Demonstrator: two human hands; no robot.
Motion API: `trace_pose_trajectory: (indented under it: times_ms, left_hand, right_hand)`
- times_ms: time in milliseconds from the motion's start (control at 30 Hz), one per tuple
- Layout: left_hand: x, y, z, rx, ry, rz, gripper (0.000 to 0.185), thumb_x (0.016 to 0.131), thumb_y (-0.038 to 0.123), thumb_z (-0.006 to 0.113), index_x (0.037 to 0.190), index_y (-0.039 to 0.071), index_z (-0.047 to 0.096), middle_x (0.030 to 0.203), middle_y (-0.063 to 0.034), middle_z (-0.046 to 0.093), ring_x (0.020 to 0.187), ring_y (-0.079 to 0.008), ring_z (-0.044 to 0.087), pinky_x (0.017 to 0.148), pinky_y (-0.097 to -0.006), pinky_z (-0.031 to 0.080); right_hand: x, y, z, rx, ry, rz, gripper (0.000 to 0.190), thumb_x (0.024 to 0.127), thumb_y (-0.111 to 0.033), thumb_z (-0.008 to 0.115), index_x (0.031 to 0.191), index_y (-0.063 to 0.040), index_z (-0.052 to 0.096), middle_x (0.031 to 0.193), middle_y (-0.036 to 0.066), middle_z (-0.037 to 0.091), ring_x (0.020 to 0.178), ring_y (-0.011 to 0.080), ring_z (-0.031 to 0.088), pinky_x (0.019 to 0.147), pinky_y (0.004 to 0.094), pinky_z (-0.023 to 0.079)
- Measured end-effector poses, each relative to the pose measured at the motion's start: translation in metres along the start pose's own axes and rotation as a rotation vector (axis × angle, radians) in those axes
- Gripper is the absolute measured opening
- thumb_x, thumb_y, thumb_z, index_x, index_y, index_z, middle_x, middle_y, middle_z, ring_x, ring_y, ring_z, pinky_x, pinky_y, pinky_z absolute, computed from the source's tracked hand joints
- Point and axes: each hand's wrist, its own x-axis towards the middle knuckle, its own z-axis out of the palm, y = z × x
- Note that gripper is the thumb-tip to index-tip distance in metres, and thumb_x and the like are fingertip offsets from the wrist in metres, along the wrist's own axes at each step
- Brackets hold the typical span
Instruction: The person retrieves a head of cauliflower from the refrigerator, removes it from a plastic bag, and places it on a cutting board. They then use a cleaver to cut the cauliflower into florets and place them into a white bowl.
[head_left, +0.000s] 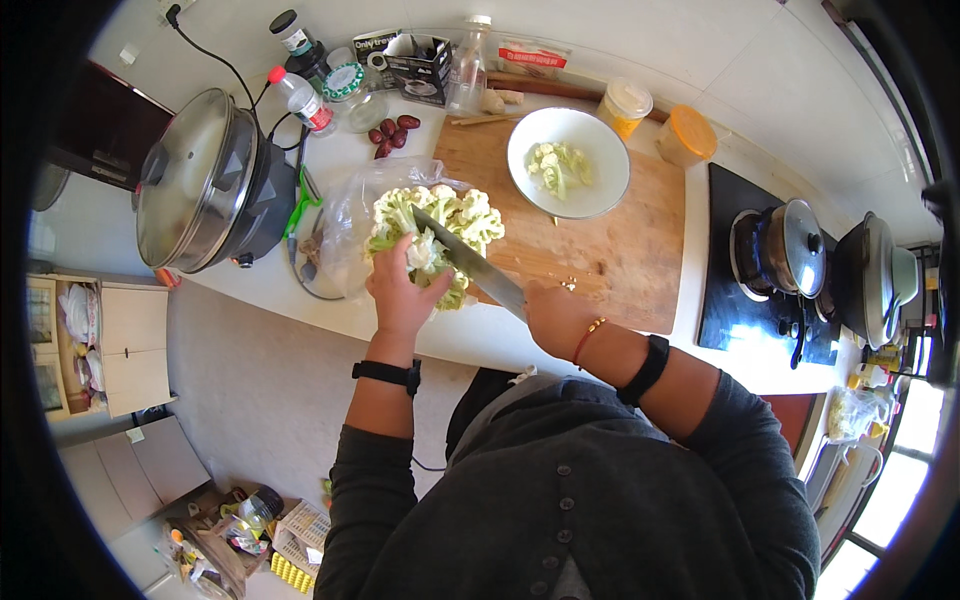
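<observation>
A large head of cauliflower (478, 217) lies at the left edge of a wooden cutting board (600, 259), partly over a clear plastic bag (349, 217). My left hand (405, 289) grips its near left side, thumb and fingers spread around the stalks. In my right hand (559, 319) is the handle of a kitchen knife (480, 270), mostly hidden by the fingers. Its blade slants up and left across the cauliflower, the tip among the stems near the middle. A white enamel bowl (532, 191) on the board's far side holds several small florets (555, 166).
An electric pot (184, 187) with a glass lid stands left. Red dates (390, 135), a plastic bottle (304, 101), a glass jar (364, 105) and a glass bottle (467, 71) line the back. At right, a lidded saucepan (799, 247) sits over a lit burner on the black gas hob (724, 300).
</observation>
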Motion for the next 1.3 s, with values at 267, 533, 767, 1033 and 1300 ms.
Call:
trace_pose_trajectory:
  times_ms: [267,533,767,1033,1300]
  left_hand:
    - [0.013,0.001,-0.004,-0.01,-0.08,-0.059,0.059,0.07,0.026,0.078,0.124,0.017,0.057,0.105,-0.0085,0.056,0.099,-0.0298,0.057,0.081,-0.0443,0.046]
    - [0.021,-0.009,-0.016,-0.203,-0.083,-0.045,0.056,0.07,0.014,0.077,0.123,0.014,0.057,0.108,-0.0115,0.055,0.101,-0.0302,0.058,0.084,-0.0385,0.049]
    - [0.029,-0.016,-0.021,-0.23,-0.107,-0.052,0.056,0.07,0.01,0.076,0.123,0.013,0.057,0.112,-0.0116,0.054,0.104,-0.0281,0.057,0.088,-0.0372,0.048]
    - [0.032,-0.02,-0.031,-0.08,-0.174,0.088,0.051,0.07,0.011,0.073,0.119,0.016,0.062,0.106,-0.011,0.055,0.1,-0.0296,0.055,0.087,-0.0393,0.045]
    - [0.048,-0.045,-0.046,-0.134,-0.211,0.144,0.049,0.072,0.008,0.07,0.12,0.013,0.061,0.107,-0.0107,0.055,0.102,-0.0309,0.055,0.091,-0.0396,0.045]
  right_hand:
    - [0.001,0.012,0.008,0.086,0.042,-0.034,0.027,0.096,-0.024,0.049,0.105,0.001,0.056,0.092,0.028,0.066,0.087,0.0459,0.064,0.079,0.0527,0.05]
    - [-0.003,0.016,0.009,0.153,0.056,0.01,0.027,0.096,-0.024,0.051,0.102,0.002,0.056,0.094,0.028,0.065,0.089,0.0464,0.063,0.08,0.0524,0.05]
    - [-0.009,0.028,0.007,0.193,0.099,-0.099,0.029,0.094,-0.025,0.053,0.1,0.003,0.057,0.091,0.029,0.064,0.087,0.0466,0.062,0.077,0.0516,0.049]
    - [-0.057,0.07,-0.01,0.202,0.208,-0.002,0.026,0.095,-0.026,0.052,0.101,-0.002,0.06,0.09,0.026,0.066,0.086,0.0455,0.062,0.077,0.0524,0.049]
    - [-0.1,0.133,0.018,-0.067,0.518,-0.099,0.017,0.088,-0.015,0.059,0.104,-0.01,0.063,0.077,0.012,0.065,0.064,0.0341,0.064,0.058,0.0444,0.053]
